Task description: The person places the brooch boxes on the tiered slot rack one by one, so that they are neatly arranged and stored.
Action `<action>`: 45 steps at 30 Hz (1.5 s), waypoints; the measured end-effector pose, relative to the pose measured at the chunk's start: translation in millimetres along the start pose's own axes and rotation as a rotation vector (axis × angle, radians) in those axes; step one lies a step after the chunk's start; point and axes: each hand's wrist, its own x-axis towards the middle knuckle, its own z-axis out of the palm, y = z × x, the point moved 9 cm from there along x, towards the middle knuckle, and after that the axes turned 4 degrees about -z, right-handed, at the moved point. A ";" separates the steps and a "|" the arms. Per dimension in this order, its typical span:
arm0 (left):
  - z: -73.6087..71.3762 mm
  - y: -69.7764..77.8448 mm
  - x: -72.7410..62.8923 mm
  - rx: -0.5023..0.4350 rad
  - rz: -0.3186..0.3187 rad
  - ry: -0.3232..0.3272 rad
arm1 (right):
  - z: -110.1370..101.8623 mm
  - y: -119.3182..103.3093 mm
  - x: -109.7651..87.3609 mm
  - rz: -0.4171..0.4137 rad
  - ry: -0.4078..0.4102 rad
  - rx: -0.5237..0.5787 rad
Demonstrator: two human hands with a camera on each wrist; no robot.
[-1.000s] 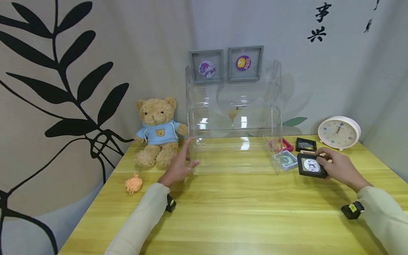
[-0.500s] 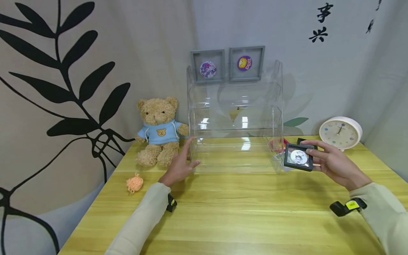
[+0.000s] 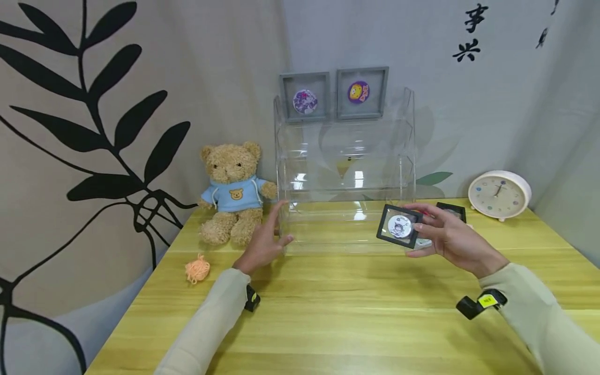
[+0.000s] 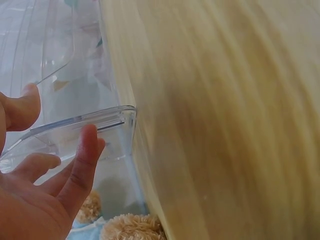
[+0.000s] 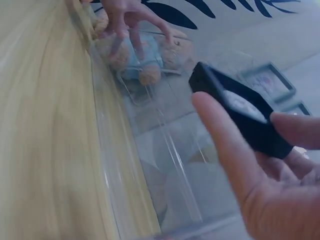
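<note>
My right hand [image 3: 457, 245] pinches a small square black display frame [image 3: 391, 238] holding a round white badge. It hangs near the right front of a clear acrylic tiered stand [image 3: 342, 182]. In the right wrist view, the thumb and fingers press opposite sides of the black frame [image 5: 235, 100]. My left hand [image 3: 262, 246] is beside the stand's left side panel. In the left wrist view, its fairly straight fingers touch the clear panel [image 4: 80, 122], with the thumb on the other side. Two grey frames [image 3: 304, 83], [image 3: 362, 78] with round badges stand on the top tier.
A teddy bear [image 3: 236, 195] in a blue hoodie sits left of the stand. In front of it lies an orange yarn ball [image 3: 197, 270]. Another black frame [image 3: 452, 210] and a white clock [image 3: 499, 194] are at the right. My right hand partly hides a pale frame [image 3: 423, 243].
My right hand has lifted the black frame with the white badge off the right of the table and carried it left toward the stand. The left hand has stayed put.
</note>
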 end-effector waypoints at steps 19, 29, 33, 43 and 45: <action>-1.0 0.5 3.1 -0.019 0.015 -0.001 | 20.2 -39.4 49.7 -0.104 0.112 -0.301; -1.1 -1.8 0.3 -0.009 0.000 0.004 | 4.2 -77.7 89.1 -0.234 0.235 -0.550; 1.1 -2.6 0.4 -0.008 -0.011 0.013 | 2.6 -99.8 103.6 -0.304 0.287 -0.618; 1.7 -2.6 -0.6 0.008 -0.014 0.030 | 16.3 -147.2 148.1 -0.374 0.349 -0.940; 0.7 -3.0 -1.2 0.008 -0.010 0.036 | 19.7 -151.1 157.5 -0.369 0.371 -1.004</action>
